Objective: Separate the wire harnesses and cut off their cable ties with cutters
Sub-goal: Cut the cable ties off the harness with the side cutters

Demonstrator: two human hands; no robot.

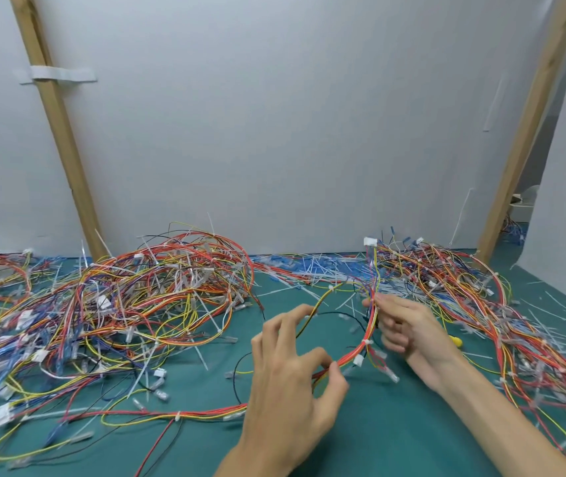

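Holding one harness (370, 333) looped above the mat (395, 432), between left pile (137, 304) and right pile (463, 297): my left hand (291, 373) pinches its lower end, my right hand (403, 325) pinches the top. I'd draw it out slowly, easing snags.

Two hands (288, 383) (408, 325), one held harness (372, 325), two large heaps (143, 297) (453, 290) (two wooden posts (63, 125) (529, 125)).

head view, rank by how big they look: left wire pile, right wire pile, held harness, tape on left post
left wire pile
right wire pile (runs off frame, so unsure)
held harness
tape
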